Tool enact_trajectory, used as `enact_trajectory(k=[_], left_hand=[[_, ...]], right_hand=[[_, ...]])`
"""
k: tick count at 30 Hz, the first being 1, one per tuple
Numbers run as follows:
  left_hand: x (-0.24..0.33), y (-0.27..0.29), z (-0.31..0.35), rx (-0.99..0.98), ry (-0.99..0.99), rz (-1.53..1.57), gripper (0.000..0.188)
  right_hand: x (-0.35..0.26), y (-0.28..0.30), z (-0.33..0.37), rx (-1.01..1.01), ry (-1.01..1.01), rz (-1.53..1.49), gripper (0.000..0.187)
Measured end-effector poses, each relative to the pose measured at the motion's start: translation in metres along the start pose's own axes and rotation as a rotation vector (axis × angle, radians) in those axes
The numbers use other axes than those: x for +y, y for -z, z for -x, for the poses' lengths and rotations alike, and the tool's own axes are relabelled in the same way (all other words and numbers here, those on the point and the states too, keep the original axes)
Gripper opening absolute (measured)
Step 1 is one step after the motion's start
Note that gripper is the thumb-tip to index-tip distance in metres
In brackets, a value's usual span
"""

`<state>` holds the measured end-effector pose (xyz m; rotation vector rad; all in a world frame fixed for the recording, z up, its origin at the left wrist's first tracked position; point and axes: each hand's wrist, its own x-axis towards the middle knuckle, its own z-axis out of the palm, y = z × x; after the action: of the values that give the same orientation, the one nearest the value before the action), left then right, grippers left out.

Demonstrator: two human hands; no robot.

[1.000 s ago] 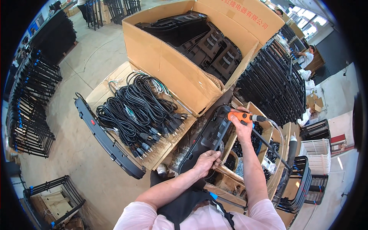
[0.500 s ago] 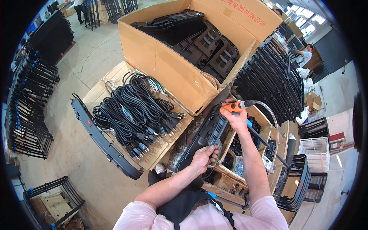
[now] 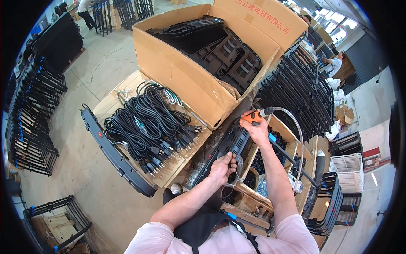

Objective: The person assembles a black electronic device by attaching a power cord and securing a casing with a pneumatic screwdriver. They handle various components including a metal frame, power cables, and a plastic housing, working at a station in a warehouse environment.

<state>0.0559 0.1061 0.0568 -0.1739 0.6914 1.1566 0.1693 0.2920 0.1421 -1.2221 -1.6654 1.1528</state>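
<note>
My right hand (image 3: 257, 131) is wrapped round an orange power screwdriver (image 3: 253, 117), whose hose fitting points to the right. The tool sits over the far end of a long black plastic housing (image 3: 226, 144) with vent slots, lying at a slant in front of me. Its tip is hidden by the hand and tool. My left hand (image 3: 221, 168) rests at the housing's right edge, nearer to me, with fingers curled together; what they hold, if anything, is hidden. A pale hose (image 3: 296, 122) arcs from the tool down past my right forearm.
Left of the housing, a cardboard tray (image 3: 177, 163) carries coiled black power cords (image 3: 146, 122). Behind stands a big carton (image 3: 182, 76) of black plastic panels. Wooden bins (image 3: 277, 127) of small black parts and screws lie right. Another long black housing (image 3: 114, 152) leans at the tray's left.
My right hand and the screwdriver have shifted slightly left along the housing's far end. My left hand has moved a little up and left. The whole view has tilted slightly.
</note>
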Motion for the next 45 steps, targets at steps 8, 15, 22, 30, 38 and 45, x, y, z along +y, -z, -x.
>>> enact_trajectory(k=[8, 15, 22, 30, 38, 45], left_hand=[[0.016, -0.011, -0.016, 0.030, -0.005, 0.155, 0.028], [0.022, -0.014, -0.025, -0.003, -0.022, 0.309, 0.032], [0.022, -0.016, -0.025, -0.051, -0.016, 0.307, 0.030], [0.019, -0.017, -0.022, -0.111, 0.016, 0.349, 0.030], [0.019, -0.018, -0.026, -0.047, 0.025, 0.314, 0.035], [0.010, -0.017, -0.010, 0.041, -0.019, 0.140, 0.033]], right_hand=[[-0.037, 0.007, 0.052, 0.073, 0.089, -0.174, 0.050], [-0.077, 0.011, 0.124, 0.056, -0.025, -0.276, 0.051], [-0.065, 0.011, 0.132, 0.108, -0.045, -0.336, 0.052], [-0.066, 0.010, 0.134, 0.089, -0.053, -0.302, 0.053], [-0.064, 0.005, 0.126, -0.001, -0.015, -0.190, 0.055], [-0.037, -0.009, 0.099, 0.122, 0.020, -0.244, 0.051]])
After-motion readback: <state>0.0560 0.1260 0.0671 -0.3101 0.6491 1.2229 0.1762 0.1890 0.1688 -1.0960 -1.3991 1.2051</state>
